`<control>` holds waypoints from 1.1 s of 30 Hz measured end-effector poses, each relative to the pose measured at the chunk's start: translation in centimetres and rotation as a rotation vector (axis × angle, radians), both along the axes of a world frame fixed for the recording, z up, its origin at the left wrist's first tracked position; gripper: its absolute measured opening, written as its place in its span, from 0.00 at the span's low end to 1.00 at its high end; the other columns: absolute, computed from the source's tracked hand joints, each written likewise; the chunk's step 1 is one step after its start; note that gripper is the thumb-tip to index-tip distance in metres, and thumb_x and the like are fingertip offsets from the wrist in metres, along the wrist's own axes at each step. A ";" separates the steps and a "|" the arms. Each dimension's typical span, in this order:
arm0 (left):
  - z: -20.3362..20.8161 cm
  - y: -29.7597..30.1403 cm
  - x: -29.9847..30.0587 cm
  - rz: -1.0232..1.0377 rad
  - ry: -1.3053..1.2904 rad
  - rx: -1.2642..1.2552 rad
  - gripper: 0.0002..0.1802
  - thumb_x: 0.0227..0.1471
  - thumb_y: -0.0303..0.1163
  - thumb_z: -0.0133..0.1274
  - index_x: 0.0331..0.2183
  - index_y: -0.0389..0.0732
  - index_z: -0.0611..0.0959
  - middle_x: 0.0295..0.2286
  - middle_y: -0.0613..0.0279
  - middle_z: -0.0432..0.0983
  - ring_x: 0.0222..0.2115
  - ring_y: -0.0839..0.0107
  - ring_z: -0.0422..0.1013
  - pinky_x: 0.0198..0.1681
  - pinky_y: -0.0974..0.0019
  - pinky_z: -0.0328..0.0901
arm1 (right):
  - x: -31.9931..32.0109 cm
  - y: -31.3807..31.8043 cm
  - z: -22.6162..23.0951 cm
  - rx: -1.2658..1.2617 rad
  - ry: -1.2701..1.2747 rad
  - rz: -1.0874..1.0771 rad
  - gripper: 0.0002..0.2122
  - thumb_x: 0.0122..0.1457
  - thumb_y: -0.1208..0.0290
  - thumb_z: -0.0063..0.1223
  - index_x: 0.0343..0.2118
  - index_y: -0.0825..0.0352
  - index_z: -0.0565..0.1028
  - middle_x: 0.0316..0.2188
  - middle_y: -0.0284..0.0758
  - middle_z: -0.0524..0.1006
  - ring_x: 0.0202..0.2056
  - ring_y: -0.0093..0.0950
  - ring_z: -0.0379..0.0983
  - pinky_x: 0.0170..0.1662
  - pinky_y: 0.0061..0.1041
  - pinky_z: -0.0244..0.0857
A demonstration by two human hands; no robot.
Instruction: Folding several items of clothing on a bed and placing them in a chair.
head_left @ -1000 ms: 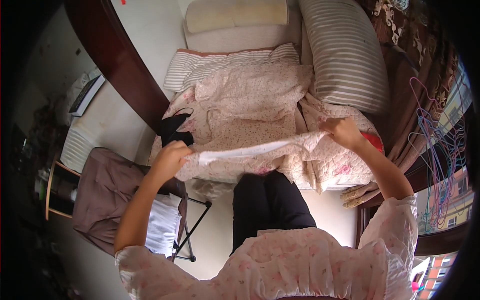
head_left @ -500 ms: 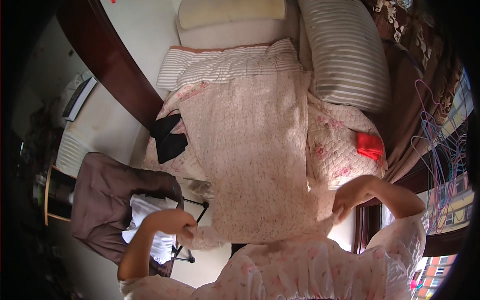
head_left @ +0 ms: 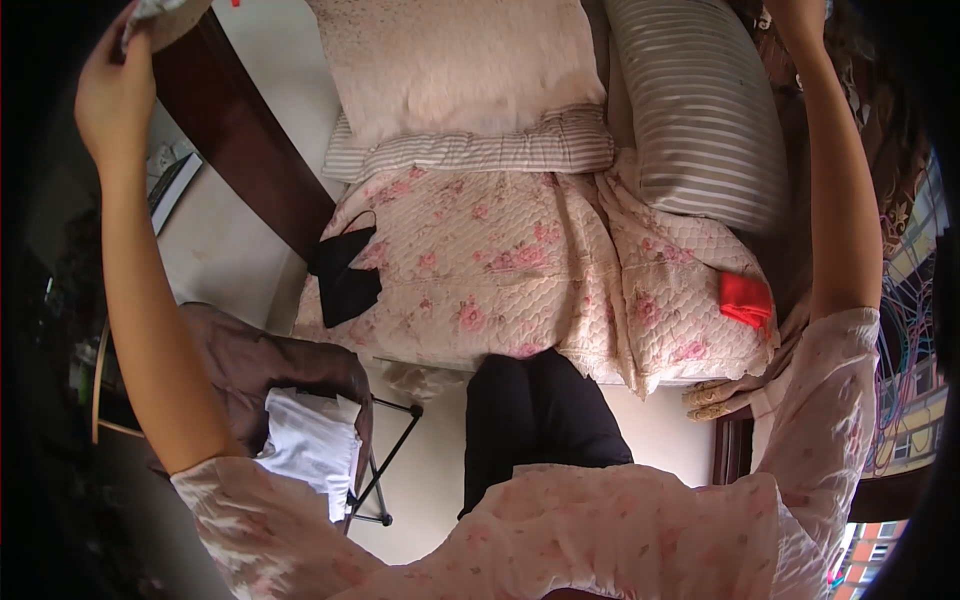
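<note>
Left hand [head_left: 115, 110]: fingers pinching pale cloth [head_left: 178, 22] | right hand [head_left: 798, 20]: at top edge, fingers' state cannot tell

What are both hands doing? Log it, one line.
left hand: gripping pale cloth | right hand: cut off at top edge, grip unclear | floral quilt: black item on left, red cloth on right

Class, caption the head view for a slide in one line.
The raised left hand clutches a pale patterned cloth; a black cloth and a red cloth lie on the floral quilt.
</note>
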State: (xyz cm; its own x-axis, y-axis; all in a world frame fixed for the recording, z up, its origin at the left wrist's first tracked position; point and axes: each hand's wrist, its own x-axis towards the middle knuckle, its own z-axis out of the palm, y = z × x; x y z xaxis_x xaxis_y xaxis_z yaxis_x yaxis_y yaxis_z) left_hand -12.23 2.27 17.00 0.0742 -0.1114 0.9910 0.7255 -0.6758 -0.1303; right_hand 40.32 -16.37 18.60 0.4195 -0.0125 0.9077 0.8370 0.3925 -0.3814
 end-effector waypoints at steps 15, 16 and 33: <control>-23.3 -4.2 0.9 -0.370 0.555 -0.904 0.10 0.42 0.18 0.49 0.31 0.37 0.78 0.30 0.58 0.70 0.29 0.61 0.69 0.33 0.68 0.63 | -7.9 -5.7 -30.0 -0.882 -0.813 -0.242 0.16 0.46 0.74 0.55 0.40 0.52 0.74 0.32 0.29 0.78 0.22 0.20 0.74 0.22 0.21 0.67; -24.1 -4.3 0.7 -0.383 0.586 -0.957 0.09 0.42 0.19 0.49 0.31 0.38 0.78 0.30 0.57 0.70 0.30 0.60 0.68 0.34 0.67 0.63 | -7.8 -6.1 -31.7 -1.022 -0.748 -0.262 0.15 0.46 0.73 0.55 0.40 0.53 0.74 0.32 0.29 0.78 0.22 0.19 0.73 0.22 0.20 0.68; -34.2 -17.5 -6.7 -0.598 0.960 -1.636 0.07 0.42 0.26 0.54 0.29 0.40 0.76 0.28 0.57 0.72 0.27 0.60 0.71 0.30 0.66 0.65 | -12.5 -19.7 -35.6 -1.433 -0.577 0.132 0.07 0.42 0.77 0.56 0.27 0.63 0.75 0.26 0.31 0.76 0.26 0.29 0.73 0.28 0.28 0.65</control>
